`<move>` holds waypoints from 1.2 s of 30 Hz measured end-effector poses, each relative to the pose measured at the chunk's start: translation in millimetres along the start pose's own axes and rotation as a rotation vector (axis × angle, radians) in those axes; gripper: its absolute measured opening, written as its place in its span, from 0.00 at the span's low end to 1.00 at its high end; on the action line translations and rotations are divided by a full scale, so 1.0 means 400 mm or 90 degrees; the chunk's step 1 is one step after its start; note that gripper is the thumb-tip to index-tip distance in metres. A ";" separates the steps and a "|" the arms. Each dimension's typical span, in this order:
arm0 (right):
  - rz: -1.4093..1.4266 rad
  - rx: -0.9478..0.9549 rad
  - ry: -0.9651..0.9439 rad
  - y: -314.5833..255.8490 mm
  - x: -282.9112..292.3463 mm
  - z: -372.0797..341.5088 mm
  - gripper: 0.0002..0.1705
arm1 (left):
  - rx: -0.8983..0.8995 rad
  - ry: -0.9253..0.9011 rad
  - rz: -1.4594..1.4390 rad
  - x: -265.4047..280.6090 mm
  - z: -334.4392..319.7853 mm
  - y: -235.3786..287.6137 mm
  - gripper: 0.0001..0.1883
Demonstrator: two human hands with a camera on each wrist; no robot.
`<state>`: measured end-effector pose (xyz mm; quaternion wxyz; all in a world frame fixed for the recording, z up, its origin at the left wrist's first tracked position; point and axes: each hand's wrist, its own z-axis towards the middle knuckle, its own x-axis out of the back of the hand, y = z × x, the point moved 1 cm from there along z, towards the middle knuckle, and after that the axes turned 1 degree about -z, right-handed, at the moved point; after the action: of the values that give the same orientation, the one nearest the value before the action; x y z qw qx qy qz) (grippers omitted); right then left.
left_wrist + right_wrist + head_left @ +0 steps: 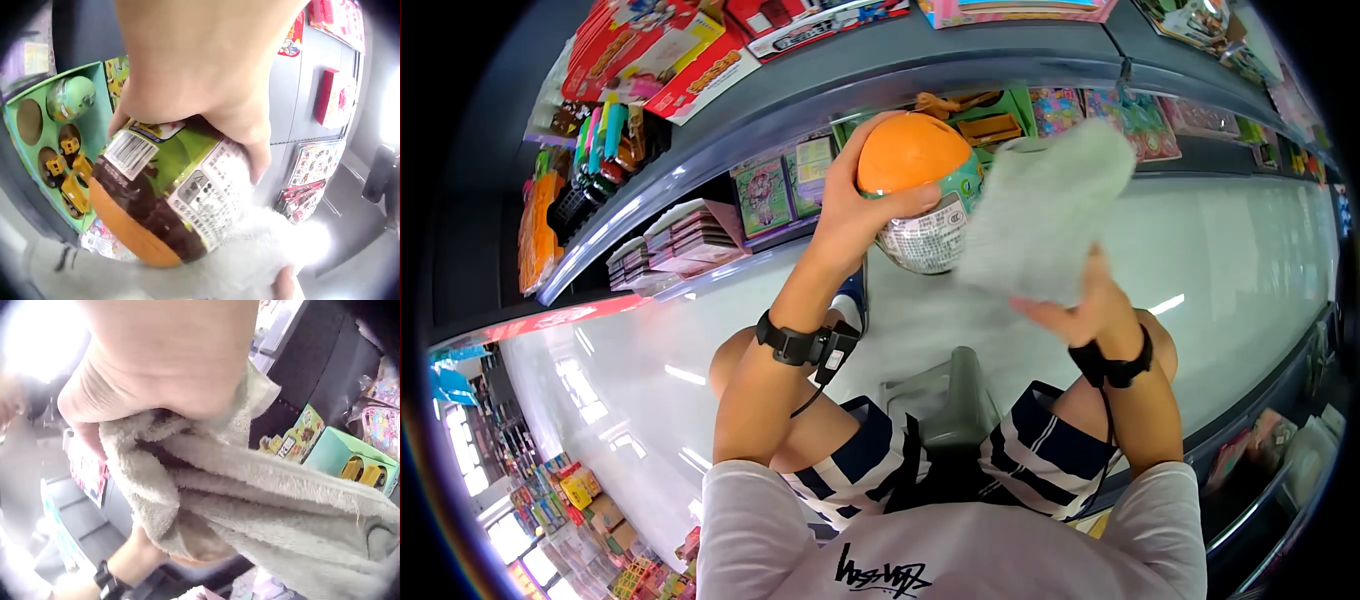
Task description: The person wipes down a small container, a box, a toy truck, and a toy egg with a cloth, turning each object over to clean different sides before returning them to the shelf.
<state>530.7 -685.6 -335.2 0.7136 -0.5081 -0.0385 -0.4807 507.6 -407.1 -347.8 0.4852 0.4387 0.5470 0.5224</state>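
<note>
My left hand [850, 215] holds an egg-shaped toy capsule [912, 155], fingers and thumb spread around its sides. The capsule is orange at one end and wears a printed wrapper; a barcode and small print show in the left wrist view. In my right hand [1090, 305] is a pale grey terry cloth [1045, 205], bunched under the palm and hanging out in folds. The cloth, blurred in the head view, overlaps the capsule's right side. In the left wrist view the cloth [206, 275] runs along the capsule's orange end.
Behind the capsule, a green display box [19, 115] on the lower shelf holds yellow toy vehicles and a green egg capsule [78, 97]. The upper shelf's edge [880, 75] crosses above my hands. Flat packets [700, 240] stand at left, and a grey stool [960, 400] is between the knees.
</note>
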 end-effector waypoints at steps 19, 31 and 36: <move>0.674 -0.466 0.338 -0.035 -0.116 0.045 0.35 | -0.101 -0.308 -0.009 -0.020 -0.035 0.045 0.70; 1.200 -0.462 0.409 0.043 -0.106 -0.011 0.34 | 0.082 -0.330 -0.271 -0.070 -0.074 0.067 0.80; 1.179 -0.514 0.404 0.037 -0.100 -0.007 0.34 | 0.106 -0.353 -0.263 -0.065 -0.064 0.067 0.80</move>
<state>518.9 -661.6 -368.5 0.5570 -0.3899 0.7150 0.1630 485.5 -434.8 -319.7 0.6735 0.4820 0.5121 0.2277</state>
